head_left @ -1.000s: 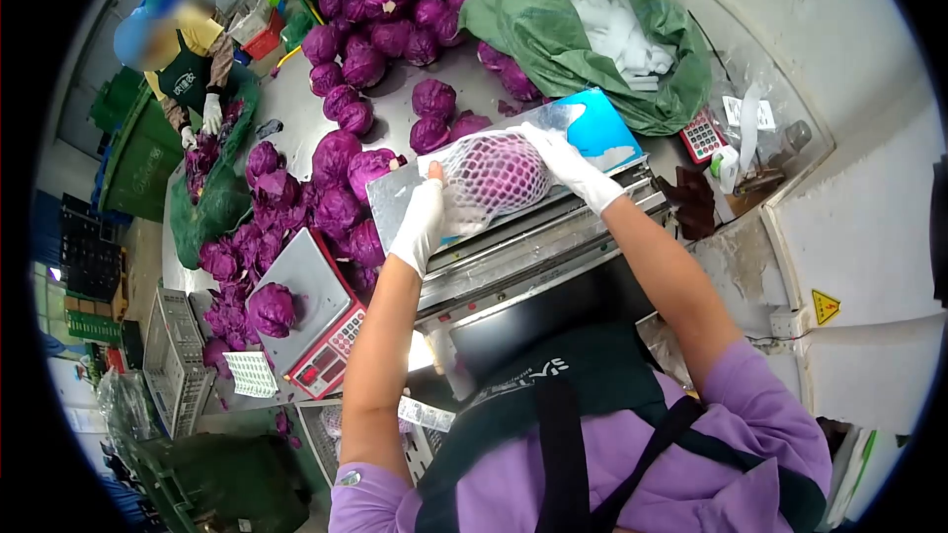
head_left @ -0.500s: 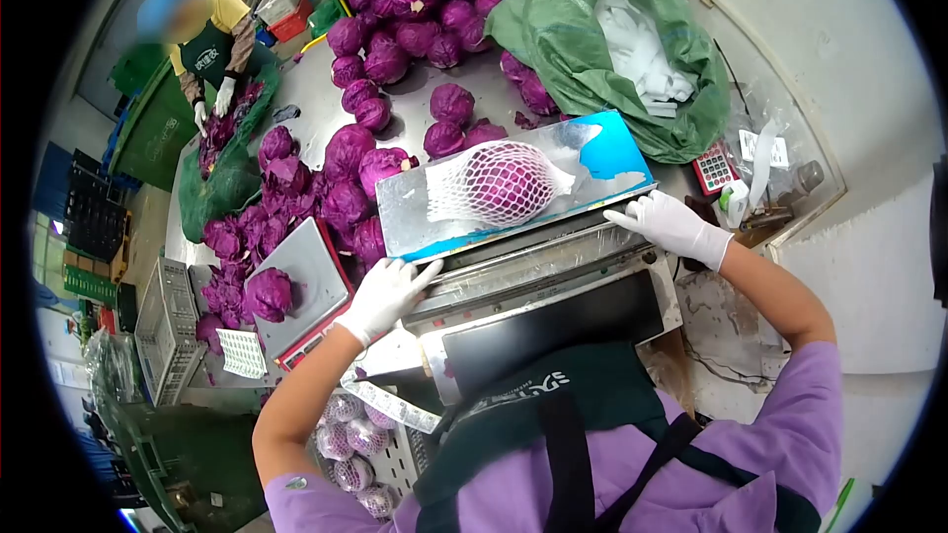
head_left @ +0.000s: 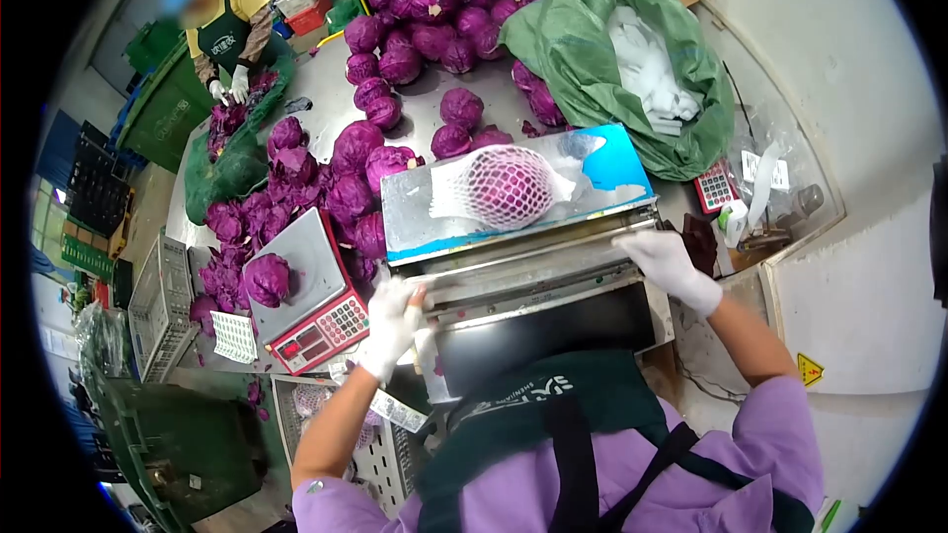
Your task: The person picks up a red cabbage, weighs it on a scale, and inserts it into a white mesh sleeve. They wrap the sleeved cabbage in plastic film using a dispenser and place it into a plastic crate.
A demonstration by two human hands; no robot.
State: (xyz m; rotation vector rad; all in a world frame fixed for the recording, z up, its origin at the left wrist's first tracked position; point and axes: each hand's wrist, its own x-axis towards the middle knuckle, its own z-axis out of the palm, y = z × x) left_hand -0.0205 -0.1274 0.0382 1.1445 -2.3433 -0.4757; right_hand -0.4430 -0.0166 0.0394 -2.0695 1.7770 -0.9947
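My left hand [head_left: 390, 328], in a white glove, is closed at the left end of a wrapping machine [head_left: 548, 281]. At its right end my right hand [head_left: 673, 265], also gloved, pinches with the fingertips. Between the two hands stretches a shiny, blurred band that looks like clear plastic film [head_left: 523, 271], its edge held by both. Just beyond lies a purple cabbage [head_left: 509, 188] in a white foam net, on the machine's metal and blue top [head_left: 617, 173]. A black plate [head_left: 548, 331] sits nearest my body.
Left of the machine, a red scale [head_left: 321, 334] carries a bare purple cabbage [head_left: 267, 279]. More cabbages [head_left: 430, 39] cover the table's back. A green sack [head_left: 563, 49] holds white foam nets [head_left: 647, 69]. At the far left, a co-worker [head_left: 232, 25] handles loose leaves. A crate [head_left: 395, 449] stands below.
Both hands have drawn toward my body from the machine's far edge, closing on the film. The netted cabbage stays on the machine top. My view has shifted slightly.
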